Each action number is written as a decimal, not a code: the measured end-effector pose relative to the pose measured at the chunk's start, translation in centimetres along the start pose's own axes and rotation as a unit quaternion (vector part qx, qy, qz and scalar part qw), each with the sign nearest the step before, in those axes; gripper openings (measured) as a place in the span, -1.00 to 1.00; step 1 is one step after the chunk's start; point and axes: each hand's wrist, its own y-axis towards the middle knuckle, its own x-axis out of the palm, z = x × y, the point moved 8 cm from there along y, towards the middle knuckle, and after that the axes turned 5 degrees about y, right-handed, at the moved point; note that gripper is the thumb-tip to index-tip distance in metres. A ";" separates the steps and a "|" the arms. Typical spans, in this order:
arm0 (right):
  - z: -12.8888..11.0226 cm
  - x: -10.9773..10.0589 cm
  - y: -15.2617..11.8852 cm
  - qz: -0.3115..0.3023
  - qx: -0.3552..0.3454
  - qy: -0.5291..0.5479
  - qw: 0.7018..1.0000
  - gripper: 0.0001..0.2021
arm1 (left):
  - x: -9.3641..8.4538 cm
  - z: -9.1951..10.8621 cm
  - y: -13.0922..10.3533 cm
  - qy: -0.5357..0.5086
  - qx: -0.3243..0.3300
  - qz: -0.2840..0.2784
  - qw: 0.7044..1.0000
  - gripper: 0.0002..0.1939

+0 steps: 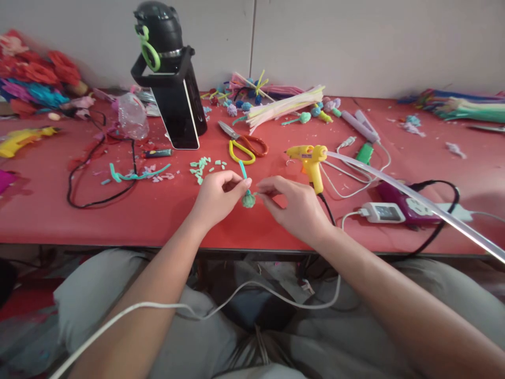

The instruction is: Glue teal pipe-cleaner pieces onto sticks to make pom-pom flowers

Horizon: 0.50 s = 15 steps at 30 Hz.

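A heap of red, blue and purple paper-like flowers (pixel 43 73) crowds the back left corner of the red surface (pixel 426 160), and a yellow tool (pixel 23 141) lies by its left edge. Next comes a black cable (pixel 69 181) looping toward the front edge, then a crumpled clear plastic container (pixel 133 116) and a black flask (pixel 161 31) near the back edge, with a glossy black panel (pixel 173 113) upright before it. Small pale-green pieces (pixel 200 167) lie scattered just beyond the left hand (pixel 221 197), whose thumb and fingers are pinched together on the blue-green stem (pixel 242 169) of a green ball (pixel 248 200). The ball is near the middle of the front edge, hanging below that grip. Scissors (pixel 232 132) lie behind it, handles apart. The right hand (pixel 298 205) is beside the ball, thumb and fingertips nearly closed; whether they grip anything, I cannot tell. Past it lie a bundle of pale fuzzy stems (pixel 286 109) toward the back edge and a yellow glue gun (pixel 314 164) with a long translucent rod (pixel 406 191) slanting from its rear over a purple power strip (pixel 402 199). More coloured stems (pixel 457 105) fill the back right corner.
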 end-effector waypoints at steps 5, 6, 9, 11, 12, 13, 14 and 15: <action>0.1 0.2 -0.3 -0.004 0.011 -0.025 1.000 -0.85 | -0.1 -0.1 0.0 0.008 0.001 0.003 1.000 -0.67; 0.1 0.2 -0.3 -0.008 0.012 -0.037 0.999 -0.86 | -0.1 0.0 0.0 0.008 0.001 0.003 1.000 -0.67; 0.2 0.5 -0.4 -0.024 0.016 -0.074 0.997 -0.90 | 0.0 0.1 0.0 0.004 0.001 0.004 1.000 -0.67; 0.3 0.7 -0.5 -0.036 0.018 -0.091 0.995 -0.92 | 0.1 0.0 0.0 -0.002 -0.002 0.005 1.000 -0.67; 0.4 0.8 -0.5 -0.041 0.017 -0.097 0.994 -0.92 | 0.1 0.0 0.0 -0.005 -0.004 0.005 1.000 -0.67; 0.3 0.9 -0.5 -0.046 0.015 -0.102 0.994 -0.93 | 0.2 -0.1 0.0 -0.008 -0.007 0.005 1.000 -0.67; 0.3 1.0 -0.5 -0.049 0.012 -0.106 0.993 -0.93 | 0.2 -0.1 0.0 -0.012 -0.009 0.005 1.000 -0.67; 0.2 1.0 -0.5 -0.052 0.009 -0.110 0.993 -0.93 | 0.3 -0.2 0.0 -0.015 -0.012 0.004 1.000 -0.67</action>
